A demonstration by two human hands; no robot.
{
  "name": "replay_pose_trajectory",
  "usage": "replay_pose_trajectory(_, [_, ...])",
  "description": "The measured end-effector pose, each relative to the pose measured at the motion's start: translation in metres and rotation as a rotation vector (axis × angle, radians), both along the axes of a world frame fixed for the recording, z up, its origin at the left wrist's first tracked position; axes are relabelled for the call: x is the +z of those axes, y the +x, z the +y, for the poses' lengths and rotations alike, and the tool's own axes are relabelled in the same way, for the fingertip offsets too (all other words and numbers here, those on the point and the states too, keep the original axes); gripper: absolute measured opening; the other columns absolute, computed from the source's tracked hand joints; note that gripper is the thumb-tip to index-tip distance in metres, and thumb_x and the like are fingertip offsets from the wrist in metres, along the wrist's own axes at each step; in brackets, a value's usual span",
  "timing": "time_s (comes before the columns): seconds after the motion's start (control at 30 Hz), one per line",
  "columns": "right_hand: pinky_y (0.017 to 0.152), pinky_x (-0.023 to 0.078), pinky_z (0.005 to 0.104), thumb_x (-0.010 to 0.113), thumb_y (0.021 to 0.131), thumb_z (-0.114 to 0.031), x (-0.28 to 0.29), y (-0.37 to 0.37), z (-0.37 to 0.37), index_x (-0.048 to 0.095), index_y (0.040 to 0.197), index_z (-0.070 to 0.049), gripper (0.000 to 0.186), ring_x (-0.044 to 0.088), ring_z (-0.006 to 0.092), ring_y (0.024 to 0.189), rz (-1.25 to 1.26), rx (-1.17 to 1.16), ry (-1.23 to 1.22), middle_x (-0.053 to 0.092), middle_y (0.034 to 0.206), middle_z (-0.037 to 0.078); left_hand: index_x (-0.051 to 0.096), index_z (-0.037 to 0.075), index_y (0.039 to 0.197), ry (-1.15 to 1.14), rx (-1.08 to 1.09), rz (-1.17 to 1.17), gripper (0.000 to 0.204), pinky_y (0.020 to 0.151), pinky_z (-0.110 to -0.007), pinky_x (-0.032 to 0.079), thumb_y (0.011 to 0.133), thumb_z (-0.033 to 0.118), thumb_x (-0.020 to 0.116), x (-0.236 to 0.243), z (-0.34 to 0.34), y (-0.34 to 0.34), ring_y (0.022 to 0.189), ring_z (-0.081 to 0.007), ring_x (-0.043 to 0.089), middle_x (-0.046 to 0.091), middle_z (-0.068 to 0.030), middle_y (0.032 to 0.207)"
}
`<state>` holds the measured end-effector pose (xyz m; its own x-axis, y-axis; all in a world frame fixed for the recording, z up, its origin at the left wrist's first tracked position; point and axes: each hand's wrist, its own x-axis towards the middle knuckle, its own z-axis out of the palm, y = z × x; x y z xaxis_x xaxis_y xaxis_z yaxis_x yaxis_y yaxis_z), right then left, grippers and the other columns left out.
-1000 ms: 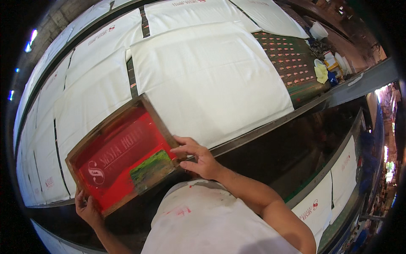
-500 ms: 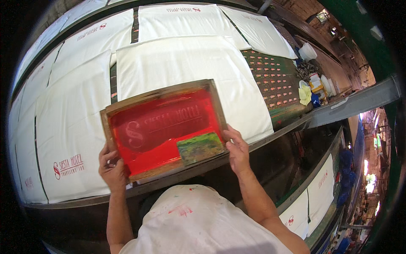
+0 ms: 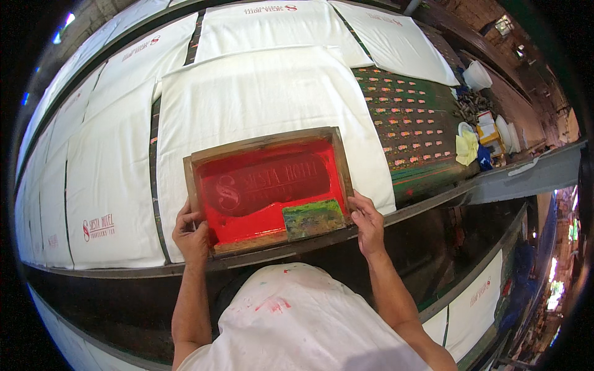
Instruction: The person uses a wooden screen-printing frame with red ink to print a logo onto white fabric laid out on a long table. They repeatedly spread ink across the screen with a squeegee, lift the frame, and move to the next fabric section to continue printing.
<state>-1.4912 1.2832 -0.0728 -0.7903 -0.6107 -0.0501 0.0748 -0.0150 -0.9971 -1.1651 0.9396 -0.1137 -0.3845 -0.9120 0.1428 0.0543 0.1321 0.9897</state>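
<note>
Hands at opposite ends, a worker steadies a wood-framed screen in front of the body, over the near part of a white cloth spread on the worktop. Its long axis runs from side to side between the hands, the right end angled slightly farther from the worker. The left hand, thumb and fingers curled in, clasps the near part of the left rail; the right hand, half-closed with fingers straighter, holds the right rail. Neither hand is clearly nearer; each has its own short side. A green-smeared block sits inside the near right corner, toward the right hand. From here, one cannot tell whether the frame touches the cloth.
</note>
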Motion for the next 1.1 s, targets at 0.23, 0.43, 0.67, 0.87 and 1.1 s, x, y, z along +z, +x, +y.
replay_pose_trajectory(0.23, [0.13, 0.043, 0.0463, 0.069, 0.099, -0.012, 0.003, -0.002, 0.0, 0.072, 0.147, 0.005, 0.051, 0.054, 0.0336, 0.157, 0.06, 0.035, 0.091, 0.059, 0.166, 0.022, 0.077, -0.004, 0.108, 0.095, 0.05, 0.02, 0.027, 0.125, -0.049, 0.051, 0.082, -0.009, 0.082, 0.006, 0.005, 0.0, 0.148, -0.0339, 0.064, 0.066, -0.0293, 0.159])
replay_pose_trajectory(0.43, [0.134, 0.036, 0.0495, 0.069, 0.104, -0.02, -0.008, -0.007, 0.009, 0.064, 0.152, 0.012, 0.057, 0.054, 0.0345, 0.157, 0.041, 0.005, 0.029, 0.056, 0.169, 0.024, 0.079, -0.002, 0.108, 0.052, 0.069, -0.032, 0.029, 0.123, -0.043, 0.051, 0.081, -0.01, 0.082, 0.008, 0.006, -0.008, 0.146, -0.0306, 0.066, 0.069, -0.0268, 0.157])
replay_pose_trajectory(0.67, [0.133, 0.036, 0.0437, 0.069, 0.106, -0.013, -0.022, -0.009, 0.003, 0.066, 0.153, 0.008, 0.052, 0.056, 0.0283, 0.153, 0.06, -0.053, -0.009, 0.065, 0.16, 0.018, 0.079, -0.004, 0.107, 0.162, 0.073, 0.04, 0.028, 0.123, -0.042, 0.052, 0.081, -0.012, 0.08, 0.005, 0.005, -0.012, 0.146, -0.032, 0.067, 0.065, -0.03, 0.161])
replay_pose_trajectory(0.87, [0.133, 0.037, 0.0463, 0.07, 0.105, -0.011, -0.001, 0.002, -0.01, 0.069, 0.149, 0.006, 0.047, 0.055, 0.0323, 0.155, 0.021, -0.125, 0.101, 0.058, 0.168, 0.023, 0.078, -0.005, 0.102, 0.162, 0.062, 0.021, 0.022, 0.116, -0.039, 0.058, 0.082, -0.014, 0.078, 0.0, 0.003, -0.015, 0.138, -0.0243, 0.071, 0.062, -0.0262, 0.166])
replay_pose_trajectory(1.1, [0.13, 0.042, 0.0552, 0.09, 0.089, -0.015, 0.065, 0.032, -0.032, 0.076, 0.141, -0.008, 0.055, 0.054, 0.042, 0.154, 1.1, 0.365, 0.532, 0.06, 0.163, 0.019, 0.078, -0.006, 0.109, 0.117, 0.027, -0.049, 0.028, 0.119, -0.04, 0.057, 0.083, -0.015, 0.076, 0.002, 0.001, -0.009, 0.14, -0.0249, 0.07, 0.063, -0.0244, 0.165])
